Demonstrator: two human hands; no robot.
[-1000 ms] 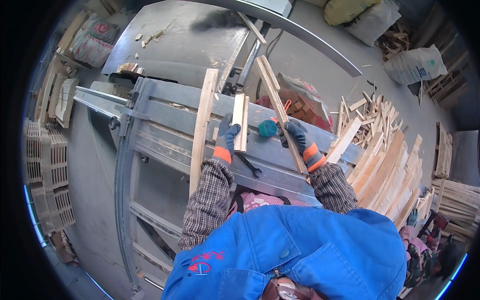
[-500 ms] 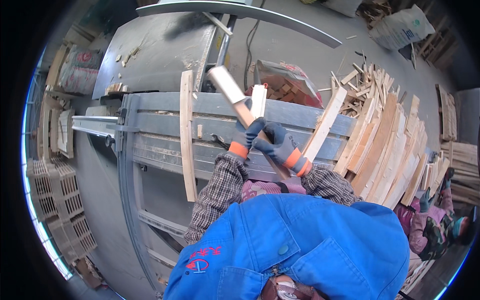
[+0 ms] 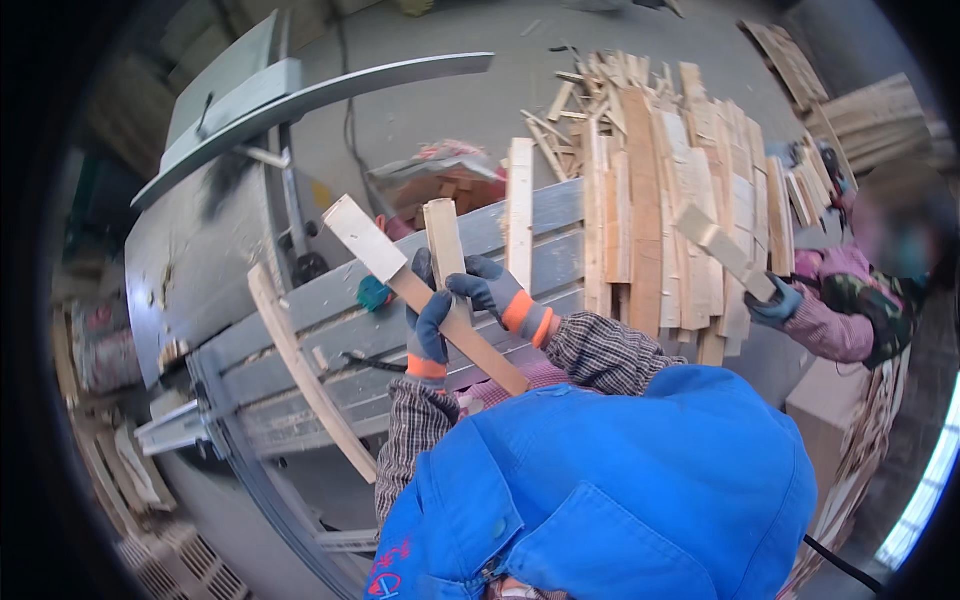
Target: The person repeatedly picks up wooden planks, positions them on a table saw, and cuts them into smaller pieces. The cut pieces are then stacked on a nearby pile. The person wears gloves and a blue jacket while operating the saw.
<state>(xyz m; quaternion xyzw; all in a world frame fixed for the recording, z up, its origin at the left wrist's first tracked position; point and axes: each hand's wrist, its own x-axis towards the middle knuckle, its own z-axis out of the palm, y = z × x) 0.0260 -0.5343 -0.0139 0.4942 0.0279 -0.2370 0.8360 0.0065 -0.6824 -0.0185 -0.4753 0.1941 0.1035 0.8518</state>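
Observation:
My left hand, in a dark blue-grey glove with an orange cuff, is closed around a wooden stick. The stick slants from upper left toward my body, with a pale, thicker upper end and a browner lower length. Close beside it, my right hand, gloved alike, has its fingers closed at the lower end of a short pale wooden block. The block points away from me, and its lower end is partly hidden by the fingers. Both hands are above the grey slatted bench.
A long wooden strip lies across the bench on the left; a pale board rests at right. Stacked boards fill the right side. There, a co-worker's gloved hand holds a wood piece. A curved metal bar spans the far left.
The view has swung right, shifting the bench leftward in it. My hands stay together with the stick and block. The co-worker's hand has come nearer and now holds a wood piece.

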